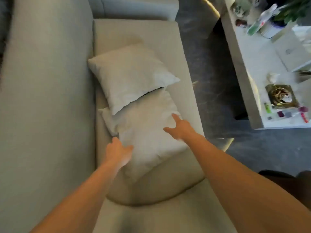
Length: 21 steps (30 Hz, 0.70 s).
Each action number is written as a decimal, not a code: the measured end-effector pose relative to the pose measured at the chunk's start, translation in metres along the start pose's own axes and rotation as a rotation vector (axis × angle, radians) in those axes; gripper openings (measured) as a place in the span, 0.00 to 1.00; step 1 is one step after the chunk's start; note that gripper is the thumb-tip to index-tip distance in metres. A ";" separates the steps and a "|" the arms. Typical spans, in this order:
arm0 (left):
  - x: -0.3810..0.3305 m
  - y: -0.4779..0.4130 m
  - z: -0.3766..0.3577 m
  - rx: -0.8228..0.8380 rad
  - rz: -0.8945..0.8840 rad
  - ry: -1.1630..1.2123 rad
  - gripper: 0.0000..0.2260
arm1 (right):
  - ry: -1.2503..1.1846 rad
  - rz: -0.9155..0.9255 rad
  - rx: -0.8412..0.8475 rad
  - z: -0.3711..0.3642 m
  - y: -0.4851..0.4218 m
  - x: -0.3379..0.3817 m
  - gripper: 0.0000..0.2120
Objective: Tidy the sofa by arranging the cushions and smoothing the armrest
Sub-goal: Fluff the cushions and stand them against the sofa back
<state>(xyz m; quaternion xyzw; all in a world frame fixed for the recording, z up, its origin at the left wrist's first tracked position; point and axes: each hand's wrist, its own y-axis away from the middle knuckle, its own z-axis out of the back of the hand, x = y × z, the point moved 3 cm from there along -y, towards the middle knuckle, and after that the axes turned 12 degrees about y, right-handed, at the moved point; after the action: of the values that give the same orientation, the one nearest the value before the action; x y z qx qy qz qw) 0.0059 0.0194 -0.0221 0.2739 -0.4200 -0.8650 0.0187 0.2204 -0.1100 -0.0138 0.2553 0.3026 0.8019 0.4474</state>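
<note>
Two white cushions lie on the grey sofa seat (151, 34). The far cushion (131, 76) overlaps the top edge of the near cushion (148, 132). A beige cushion (159, 187) lies under the near one's lower end. My left hand (117, 151) rests on the near cushion's left edge, fingers apart. On that cushion's right side lies my right hand (180, 127), fingers spread and flat on the fabric. Neither hand grips anything. The sofa backrest (47, 98) runs along the left.
A low table (249, 52) crowded with bottles, a plant and a gold tissue box (281, 96) stands to the right. Dark floor (210, 73) separates it from the sofa. The armrest (134, 7) is at the far end.
</note>
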 end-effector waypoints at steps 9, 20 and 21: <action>0.004 -0.153 -0.151 -0.776 -0.098 0.080 0.39 | -0.135 -0.085 -0.294 -0.113 -0.153 -0.039 0.39; 0.003 -0.150 -0.148 -0.662 -0.128 0.158 0.38 | -0.223 -0.135 -0.241 -0.105 -0.147 -0.041 0.36; 0.009 -0.147 -0.142 -0.622 -0.158 0.155 0.37 | -0.215 -0.136 -0.241 -0.107 -0.145 -0.041 0.36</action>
<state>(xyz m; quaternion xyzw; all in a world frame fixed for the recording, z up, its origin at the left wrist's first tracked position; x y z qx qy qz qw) 0.0974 0.0103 -0.2049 0.3521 -0.1105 -0.9271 0.0660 0.2484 -0.1128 -0.1960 0.2630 0.1712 0.7685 0.5576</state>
